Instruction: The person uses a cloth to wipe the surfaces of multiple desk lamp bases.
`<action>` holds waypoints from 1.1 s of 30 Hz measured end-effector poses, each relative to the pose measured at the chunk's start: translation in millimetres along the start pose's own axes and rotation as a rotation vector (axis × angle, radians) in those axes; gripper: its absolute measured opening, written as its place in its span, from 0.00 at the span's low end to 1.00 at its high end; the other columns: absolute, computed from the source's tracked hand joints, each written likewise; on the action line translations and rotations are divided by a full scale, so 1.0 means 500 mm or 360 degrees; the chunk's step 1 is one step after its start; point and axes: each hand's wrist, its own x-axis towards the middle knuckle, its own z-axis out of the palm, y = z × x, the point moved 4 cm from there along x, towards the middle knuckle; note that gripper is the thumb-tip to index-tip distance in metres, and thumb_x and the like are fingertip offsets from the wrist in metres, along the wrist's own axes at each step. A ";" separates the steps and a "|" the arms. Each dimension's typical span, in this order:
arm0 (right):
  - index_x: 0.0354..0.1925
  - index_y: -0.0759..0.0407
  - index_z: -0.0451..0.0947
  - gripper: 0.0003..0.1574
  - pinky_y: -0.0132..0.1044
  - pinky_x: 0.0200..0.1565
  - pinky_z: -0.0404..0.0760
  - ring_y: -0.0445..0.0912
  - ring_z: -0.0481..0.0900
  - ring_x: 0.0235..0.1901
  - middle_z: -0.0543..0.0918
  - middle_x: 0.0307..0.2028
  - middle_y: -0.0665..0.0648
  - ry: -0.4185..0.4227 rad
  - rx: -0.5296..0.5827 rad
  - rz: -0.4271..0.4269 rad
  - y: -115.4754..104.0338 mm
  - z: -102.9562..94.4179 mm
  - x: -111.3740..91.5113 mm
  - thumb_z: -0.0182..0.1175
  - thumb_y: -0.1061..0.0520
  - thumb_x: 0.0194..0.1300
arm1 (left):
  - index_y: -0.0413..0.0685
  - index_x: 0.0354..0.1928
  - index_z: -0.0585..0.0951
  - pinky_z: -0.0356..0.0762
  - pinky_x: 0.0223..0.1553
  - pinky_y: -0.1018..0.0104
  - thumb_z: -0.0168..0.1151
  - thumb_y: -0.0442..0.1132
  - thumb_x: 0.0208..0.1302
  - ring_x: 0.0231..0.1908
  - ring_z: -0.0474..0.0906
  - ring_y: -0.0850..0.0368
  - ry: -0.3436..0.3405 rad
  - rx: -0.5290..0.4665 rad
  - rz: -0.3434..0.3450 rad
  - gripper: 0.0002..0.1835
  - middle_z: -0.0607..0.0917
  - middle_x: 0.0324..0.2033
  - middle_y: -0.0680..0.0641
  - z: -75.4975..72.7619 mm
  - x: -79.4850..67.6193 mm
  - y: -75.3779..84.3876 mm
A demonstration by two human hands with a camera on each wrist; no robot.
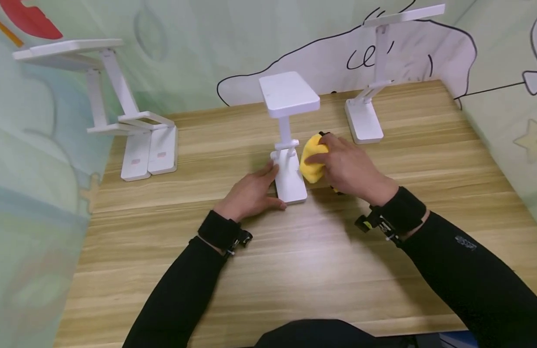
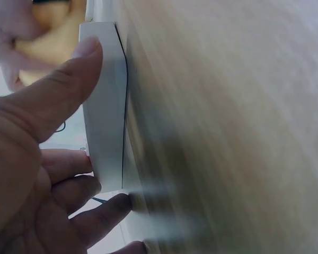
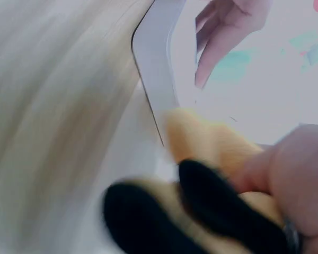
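Observation:
A white desk lamp [image 1: 290, 181] stands upright in the middle of the table, its flat head raised. My left hand [image 1: 253, 193] holds the lamp's base, thumb at the front end and fingers along the left side. In the left wrist view the thumb lies across the base's edge [image 2: 107, 106]. My right hand [image 1: 348, 164] grips a bunched yellow cloth [image 1: 312, 162] just right of the base. Black edging [image 3: 140, 217] shows on the cloth in the right wrist view, where it is blurred. Whether the cloth touches the base I cannot tell.
Two similar white lamps [image 1: 135, 157] stand side by side at the back left. Another white lamp [image 1: 365, 123] stands at the back right, close beyond my right hand. Behind the wooden table [image 1: 198, 299] hangs a printed backdrop [image 1: 185, 53].

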 end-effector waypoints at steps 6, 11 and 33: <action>0.64 0.51 0.73 0.30 0.55 0.49 0.77 0.60 0.70 0.50 0.69 0.54 0.73 -0.0055 0.0196 0.0131 -0.017 0.051 0.014 0.53 0.64 0.63 | 0.45 0.75 0.53 0.72 0.60 0.52 0.68 0.63 0.53 0.65 0.65 0.42 0.0016 -0.0018 -0.0007 0.55 0.52 0.74 0.39 0.001 0.000 0.001; 0.58 0.50 0.79 0.31 0.52 0.51 0.75 0.58 0.70 0.51 0.70 0.53 0.69 -0.0284 0.0461 0.0046 -0.020 0.056 0.001 0.53 0.69 0.58 | 0.44 0.75 0.52 0.72 0.59 0.53 0.67 0.63 0.53 0.64 0.66 0.41 0.0014 -0.0020 0.0008 0.55 0.53 0.74 0.37 0.000 -0.001 0.004; 0.57 0.62 0.76 0.24 0.51 0.31 0.79 0.60 0.72 0.37 0.73 0.46 0.72 -0.0300 -0.0245 0.0427 0.020 0.078 0.061 0.52 0.60 0.63 | 0.43 0.74 0.54 0.60 0.66 0.43 0.67 0.64 0.53 0.71 0.53 0.43 -0.0002 0.0051 -0.0013 0.55 0.54 0.74 0.38 -0.006 0.010 0.006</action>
